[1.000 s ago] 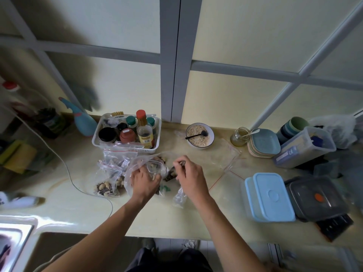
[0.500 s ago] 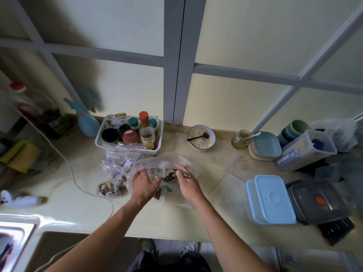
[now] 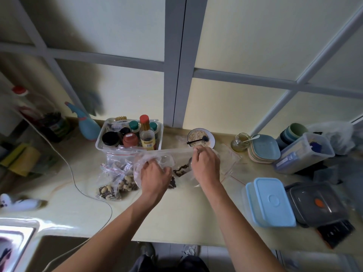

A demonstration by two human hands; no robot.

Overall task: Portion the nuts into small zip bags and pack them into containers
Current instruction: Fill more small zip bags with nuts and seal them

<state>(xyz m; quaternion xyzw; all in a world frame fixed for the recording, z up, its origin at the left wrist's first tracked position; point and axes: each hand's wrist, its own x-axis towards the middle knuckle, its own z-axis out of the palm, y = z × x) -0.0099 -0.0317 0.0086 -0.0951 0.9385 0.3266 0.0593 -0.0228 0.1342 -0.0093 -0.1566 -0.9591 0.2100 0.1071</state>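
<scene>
At the centre of the frame both hands work a large clear plastic bag point(image 3: 157, 160) over the pale yellow countertop point(image 3: 176, 213): the left hand point(image 3: 155, 176) has its fingers curled into the bag's crumpled left side, and the right hand point(image 3: 206, 165) pinches the bag's stretched upper edge between curled fingers, pulling the rim taut between the two hands. Dark nuts point(image 3: 179, 170) show through the plastic between the hands, just below the rim. Left of the left hand lie small clear zip bags with red seal lines point(image 3: 115, 179), some already holding mixed nuts, resting on the counter in front of a clear plastic bin of sauce bottles and jars point(image 3: 128, 137). Behind the right hand, at upper centre, stands a white bowl of oats with a black spoon point(image 3: 201, 137). At lower right sit two light blue lidded plastic containers point(image 3: 273, 201), with a dark grey lidded container point(image 3: 316, 203) just beside them on the right. A flat empty zip bag point(image 3: 229, 160) lies under and right of the right hand
</scene>
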